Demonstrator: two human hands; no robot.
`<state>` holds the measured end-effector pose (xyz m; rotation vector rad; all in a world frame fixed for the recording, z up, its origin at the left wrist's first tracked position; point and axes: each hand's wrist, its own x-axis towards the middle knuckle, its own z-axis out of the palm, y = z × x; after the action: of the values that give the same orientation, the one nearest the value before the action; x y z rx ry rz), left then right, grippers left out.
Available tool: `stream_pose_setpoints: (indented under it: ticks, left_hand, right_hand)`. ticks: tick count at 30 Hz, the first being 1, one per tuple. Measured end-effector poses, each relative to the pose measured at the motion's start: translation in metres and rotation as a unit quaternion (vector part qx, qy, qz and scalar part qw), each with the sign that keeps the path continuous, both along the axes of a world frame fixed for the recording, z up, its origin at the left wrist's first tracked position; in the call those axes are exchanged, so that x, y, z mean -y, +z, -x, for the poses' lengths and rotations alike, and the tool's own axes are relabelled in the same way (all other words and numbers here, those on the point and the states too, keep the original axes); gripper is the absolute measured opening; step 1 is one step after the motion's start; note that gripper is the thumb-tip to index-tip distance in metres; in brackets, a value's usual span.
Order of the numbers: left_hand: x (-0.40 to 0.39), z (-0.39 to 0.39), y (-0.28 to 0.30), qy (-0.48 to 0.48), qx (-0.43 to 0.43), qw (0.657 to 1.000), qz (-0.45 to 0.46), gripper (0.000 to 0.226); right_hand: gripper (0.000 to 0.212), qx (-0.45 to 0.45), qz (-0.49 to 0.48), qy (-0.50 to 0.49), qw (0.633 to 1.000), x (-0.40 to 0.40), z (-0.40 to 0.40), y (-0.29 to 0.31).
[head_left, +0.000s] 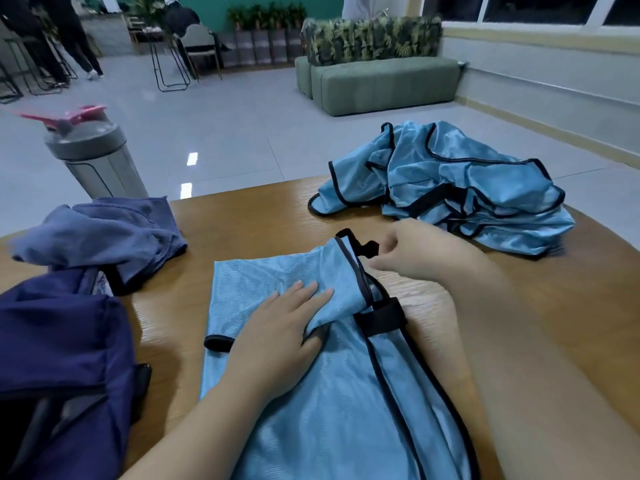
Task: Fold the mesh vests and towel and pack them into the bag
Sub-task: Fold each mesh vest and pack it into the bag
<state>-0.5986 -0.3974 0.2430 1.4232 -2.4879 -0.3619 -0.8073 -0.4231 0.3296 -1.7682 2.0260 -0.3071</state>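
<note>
— What lies nearest on the wooden table [242, 216]?

— A light blue mesh vest [332, 393] with black trim, spread flat at the table's near edge. The left hand [277, 327] rests on it with fingers straight and slightly spread, pressing a folded-over flap down; one fingertip is tucked under that flap.

— And the other hand?

— The right hand [412, 251] sits just beyond the vest's far right corner, fingers curled at the black-trimmed edge. It looks like a pinch on the trim (blurred, so I cannot tell for certain).

— Where is the bag?

— The navy bag [62, 368] stands at the table's near left, just left of the vest, its mouth open toward the camera.

— The towel?

— A crumpled blue towel [104, 233] lies beyond the bag on the table's left side, partly draped over the bag's top.

— Anything farther back?

— A heap of more light blue vests [460, 188] at the table's far right, unfolded. At the far left, behind the towel, a grey shaker bottle [93, 157] with a pink lid. Past the table, a green sofa [381, 81].
</note>
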Motion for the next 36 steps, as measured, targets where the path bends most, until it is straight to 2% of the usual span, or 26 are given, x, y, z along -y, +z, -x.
stream_pose_setpoints:
  ticks: [2,5,8,9,10,12,13,15,18,19,20,22,23,25,26,27,29,30,32,34,36]
  left_hand:
    - [-0.001,0.0,0.002,0.0,0.017,1.0,-0.004,0.055]
    - [-0.001,0.001,0.004,-0.001,0.021,1.0,-0.007,0.056]
    - [-0.001,0.0,0.007,-0.007,-0.014,0.999,-0.034,0.055]
    - [-0.001,0.0,0.011,0.001,-0.049,0.998,-0.045,0.054]
    - [-0.003,0.0,0.015,0.013,-0.09,0.995,-0.046,0.053]
    - [-0.006,0.003,0.024,0.025,-0.129,0.991,-0.018,0.05]
    - [-0.009,0.005,0.027,0.019,-0.114,0.993,-0.002,0.051]
    - [-0.016,0.011,0.03,-0.01,-0.047,0.999,0.018,0.058]
    - [-0.028,0.019,0.021,-0.032,0.026,0.999,-0.001,0.058]
    - [-0.031,0.021,0.016,-0.03,0.039,0.999,-0.015,0.057]
    - [-0.034,0.024,0.012,-0.029,0.054,0.998,-0.026,0.056]
    - [-0.037,0.027,0.005,-0.029,0.096,0.994,-0.032,0.059]
    - [-0.039,0.028,0.004,-0.03,0.115,0.992,-0.039,0.061]
    - [-0.035,0.029,0.009,-0.046,0.14,0.986,-0.073,0.06]
    - [-0.032,0.03,0.016,-0.059,0.133,0.984,-0.103,0.056]
    - [-0.027,0.029,0.023,-0.069,0.095,0.983,-0.138,0.049]
    - [-0.014,0.022,0.038,-0.022,-0.053,0.978,-0.198,0.034]
    - [-0.004,0.015,0.042,0.024,-0.092,0.978,-0.185,0.03]
    - [0.02,-0.004,0.043,0.095,-0.057,0.988,-0.103,0.027]
    - [0.044,-0.02,0.039,0.152,0.023,0.987,-0.055,0.029]
    - [0.064,-0.026,0.039,0.204,0.063,0.975,-0.06,0.032]
  right_hand:
    - [0.024,0.052,-0.038,0.065,0.996,-0.041,-0.002,0.001]
    - [0.024,0.1,-0.074,0.071,0.99,-0.076,0.0,-0.013]
    - [0.015,0.112,-0.011,0.04,0.993,-0.082,0.009,-0.036]
    - [0.014,0.152,0.014,0.012,0.988,-0.082,0.011,-0.042]
    - [0.013,0.232,0.025,-0.025,0.972,-0.081,0.012,-0.048]
    - [0.016,0.397,0.021,-0.089,0.913,-0.08,0.01,-0.054]
    - [0.019,0.432,0.022,-0.112,0.895,-0.08,0.01,-0.056]
    - [0.018,0.438,0.024,-0.148,0.886,-0.077,0.008,-0.057]
    - [0.008,0.445,0.018,-0.178,0.877,-0.074,0.005,-0.054]
    - [0.004,0.436,0.01,-0.184,0.881,-0.074,0.003,-0.052]
    - [0.005,0.391,0.014,-0.185,0.902,-0.074,0.002,-0.051]
    - [0.016,0.197,0.103,-0.148,0.964,-0.073,-0.001,-0.048]
    - [0.021,0.105,0.187,-0.111,0.97,-0.073,-0.004,-0.044]
    - [0.027,0.042,0.315,-0.01,0.948,-0.069,-0.016,-0.033]
    - [0.029,0.025,0.32,0.048,0.946,-0.064,-0.021,-0.03]
    - [0.032,-0.01,0.284,0.103,0.953,-0.057,-0.025,-0.03]
    - [0.034,-0.127,0.15,0.168,0.966,-0.041,-0.026,-0.036]
    - [0.031,-0.17,0.083,0.174,0.966,-0.033,-0.025,-0.036]
    - [0.02,-0.217,0.019,0.162,0.962,-0.021,-0.025,-0.028]
    - [0.02,-0.266,0.066,0.176,0.945,-0.007,-0.029,-0.014]
    - [0.027,-0.247,0.133,0.204,0.938,0.009,-0.036,-0.008]
